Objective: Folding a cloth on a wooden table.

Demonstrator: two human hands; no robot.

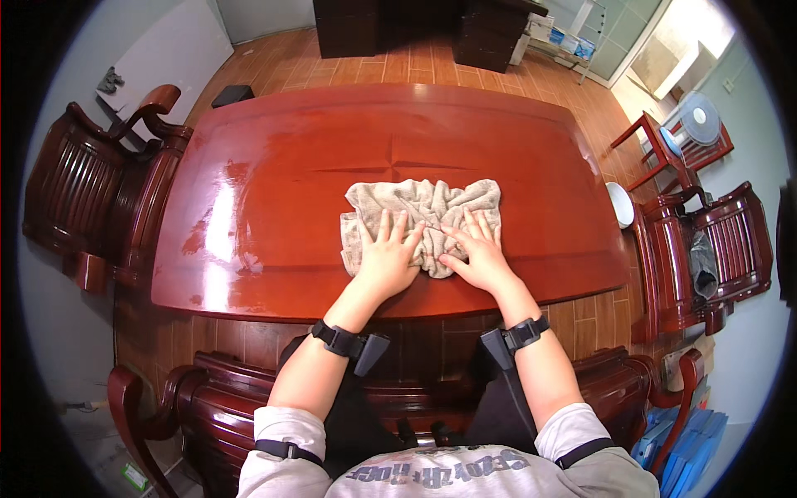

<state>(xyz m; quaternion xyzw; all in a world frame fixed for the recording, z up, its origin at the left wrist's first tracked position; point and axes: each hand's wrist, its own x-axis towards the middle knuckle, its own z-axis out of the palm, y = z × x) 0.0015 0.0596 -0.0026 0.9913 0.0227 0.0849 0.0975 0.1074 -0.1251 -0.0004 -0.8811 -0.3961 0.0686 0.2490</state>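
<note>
A crumpled beige cloth (pixel 429 205) lies on the glossy reddish-brown wooden table (pixel 280 211), near its front edge. My left hand (pixel 387 258) rests flat on the left half of the cloth, fingers spread. On the right half lies my right hand (pixel 482 252), palm down with its fingers apart. Both hands press on the cloth from above; neither is closed around it. Folded layers of the cloth stick out at its left side. Each of my wrists wears a black strap with a small dark device.
Carved wooden armchairs stand left (pixel 103 187) and right (pixel 697 249) of the table, with a wooden bench (pixel 218 411) behind me. A fan (pixel 697 118) sits on a stool at the right. Blue folders (pixel 691 448) are at the lower right, a dark desk (pixel 345 28) beyond the table.
</note>
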